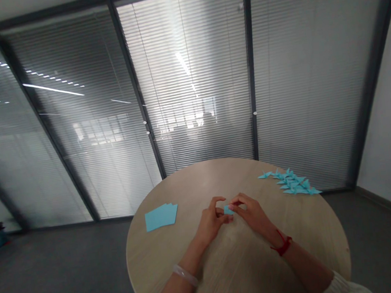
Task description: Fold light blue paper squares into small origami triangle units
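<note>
Between my hands, over the middle of the table, is a small folded piece of light-blue paper (227, 210). My right hand (252, 211) pinches its upper right edge between thumb and fingertips. At the paper's left and lower edge, my left hand (212, 219) grips it with the thumb and lower fingers, while the index finger arches above. The fingers cover part of the paper, so its exact folded shape cannot be made out.
A stack of flat blue paper sheets (161, 216) lies at the left of the round wooden table (215, 174). Several folded blue paper cranes (294, 183) are clustered near the right edge. Behind stands a glass partition with blinds (195, 73).
</note>
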Demonstrator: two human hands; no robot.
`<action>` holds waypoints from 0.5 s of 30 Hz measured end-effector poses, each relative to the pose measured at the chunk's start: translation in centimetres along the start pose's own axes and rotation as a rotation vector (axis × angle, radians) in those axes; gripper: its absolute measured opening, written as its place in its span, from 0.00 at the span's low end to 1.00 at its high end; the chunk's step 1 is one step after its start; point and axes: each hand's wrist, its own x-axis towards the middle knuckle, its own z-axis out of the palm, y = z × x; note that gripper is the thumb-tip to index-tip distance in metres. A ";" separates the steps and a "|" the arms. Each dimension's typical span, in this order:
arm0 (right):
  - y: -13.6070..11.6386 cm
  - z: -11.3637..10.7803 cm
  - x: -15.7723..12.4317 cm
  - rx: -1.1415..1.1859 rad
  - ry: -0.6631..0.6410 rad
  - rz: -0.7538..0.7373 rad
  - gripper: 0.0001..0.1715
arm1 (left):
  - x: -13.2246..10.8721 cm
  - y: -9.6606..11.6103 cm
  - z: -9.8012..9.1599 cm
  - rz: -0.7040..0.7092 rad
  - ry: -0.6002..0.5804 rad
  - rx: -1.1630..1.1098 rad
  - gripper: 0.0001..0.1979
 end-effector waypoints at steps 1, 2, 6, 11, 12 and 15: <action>0.0 0.1 0.0 0.010 -0.022 0.021 0.12 | 0.0 0.0 0.0 -0.020 -0.004 -0.031 0.24; 0.1 0.1 0.0 0.014 -0.043 0.037 0.12 | 0.0 0.0 0.1 -0.037 -0.013 -0.059 0.26; 0.4 0.3 0.0 0.040 -0.089 0.073 0.13 | 0.0 -0.1 0.2 -0.060 -0.077 -0.124 0.31; 0.8 0.2 0.0 0.076 -0.049 0.154 0.14 | 0.0 -0.5 0.4 -0.055 -0.107 -0.172 0.28; 0.8 0.2 0.0 0.078 -0.049 0.177 0.15 | 0.0 -0.6 0.3 -0.059 -0.113 -0.174 0.25; 0.9 0.2 0.2 0.099 -0.060 0.248 0.16 | 0.1 -0.5 0.2 -0.078 -0.120 -0.203 0.21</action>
